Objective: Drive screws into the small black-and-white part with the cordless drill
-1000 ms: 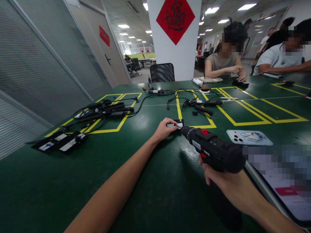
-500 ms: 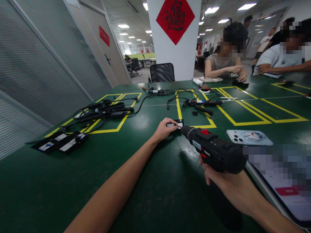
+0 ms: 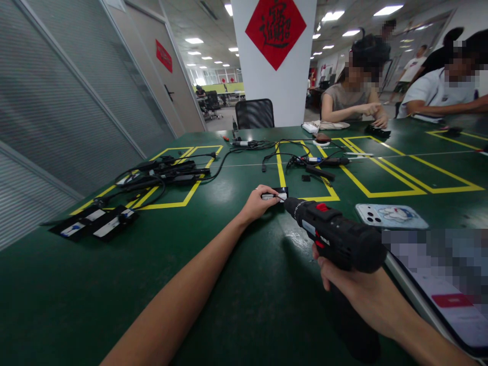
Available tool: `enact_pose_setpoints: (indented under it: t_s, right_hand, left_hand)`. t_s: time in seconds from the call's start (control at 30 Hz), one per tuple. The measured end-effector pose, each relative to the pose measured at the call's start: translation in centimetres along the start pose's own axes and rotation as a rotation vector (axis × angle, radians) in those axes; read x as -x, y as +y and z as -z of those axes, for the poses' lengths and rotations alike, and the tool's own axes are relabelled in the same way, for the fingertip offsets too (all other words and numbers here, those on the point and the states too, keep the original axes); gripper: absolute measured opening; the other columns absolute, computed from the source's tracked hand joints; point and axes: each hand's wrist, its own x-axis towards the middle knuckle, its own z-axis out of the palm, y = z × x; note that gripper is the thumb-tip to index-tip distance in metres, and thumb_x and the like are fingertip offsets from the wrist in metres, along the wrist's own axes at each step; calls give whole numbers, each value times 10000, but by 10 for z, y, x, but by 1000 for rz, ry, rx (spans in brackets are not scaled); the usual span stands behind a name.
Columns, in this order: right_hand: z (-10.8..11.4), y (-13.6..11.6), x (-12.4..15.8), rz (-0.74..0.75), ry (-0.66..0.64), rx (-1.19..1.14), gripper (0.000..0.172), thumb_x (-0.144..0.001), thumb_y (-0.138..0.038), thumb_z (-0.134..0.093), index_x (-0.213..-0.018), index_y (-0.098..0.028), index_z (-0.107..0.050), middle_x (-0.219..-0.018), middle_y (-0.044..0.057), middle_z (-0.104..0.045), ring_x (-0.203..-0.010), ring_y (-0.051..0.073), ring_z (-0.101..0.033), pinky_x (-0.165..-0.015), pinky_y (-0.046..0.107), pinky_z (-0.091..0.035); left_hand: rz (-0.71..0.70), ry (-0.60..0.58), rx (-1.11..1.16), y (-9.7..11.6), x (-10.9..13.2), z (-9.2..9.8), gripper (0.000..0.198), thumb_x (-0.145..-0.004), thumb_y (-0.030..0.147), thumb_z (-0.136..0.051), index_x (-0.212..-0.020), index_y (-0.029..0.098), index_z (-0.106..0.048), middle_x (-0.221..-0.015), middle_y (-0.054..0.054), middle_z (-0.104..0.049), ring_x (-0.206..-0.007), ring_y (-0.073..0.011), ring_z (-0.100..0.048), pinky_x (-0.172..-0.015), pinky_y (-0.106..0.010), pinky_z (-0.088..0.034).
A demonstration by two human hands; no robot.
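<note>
My right hand (image 3: pixel 348 292) is wrapped round the grip of a black cordless drill (image 3: pixel 335 234) with red switches. The drill points forward and left, its thin bit reaching a small black-and-white piece (image 3: pixel 282 195) on the green table. With closed fingers, my left hand (image 3: pixel 259 203) holds that piece down close to the bit's tip. The fingers cover part of the piece, so its exact kind is unclear.
A phone in a patterned case (image 3: pixel 392 216) and a large lit screen (image 3: pixel 446 295) lie at right. Black cables (image 3: pixel 168 173) and flat black pieces (image 3: pixel 95 223) are at left. Pen-like tools (image 3: pixel 324 161) lie ahead. A co-worker (image 3: pixel 354 101) sits across the table (image 3: pixel 236 305).
My hands, the drill and the small piece have not visibly moved. In the far background at right, a standing person has shifted slightly.
</note>
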Motion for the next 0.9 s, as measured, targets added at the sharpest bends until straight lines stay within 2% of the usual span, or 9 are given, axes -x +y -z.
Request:
enact_pose_setpoints:
  t_s: [0.13, 0.43, 0.9]
  right_hand:
    - [0, 2, 0, 11, -2, -10, 190, -837, -354, -512, -936, -204, -573, -768, 11, -587, -712, 158, -573, -571, 264, -430]
    - [1, -3, 2, -14, -26, -4, 165, -838, -330, -508, -912, -200, -579, -781, 19, -606, -712, 164, -588, -566, 266, -436]
    - [0, -7, 3, -2, 22, -3, 157, -798, -320, -551, -887, -200, -596, -673, -11, -574, -596, 135, -532, -506, 245, -389]
  left_hand:
    - [10, -2, -1, 0, 0, 0, 152, -723, 283, -678, -856, 212, -694, -955, -30, -615, -953, -198, -585, -895, -345, -448]
    - [19, -4, -1, 3, 1, 0, 150, -726, 289, -675, -850, 207, -691, -963, -30, -610, -936, -189, -588, -881, -331, -456]
    - [21, 1, 5, 3, 1, -1, 167, -715, 293, -682, -852, 200, -698, -948, -32, -608, -911, -184, -590, -865, -323, -460]
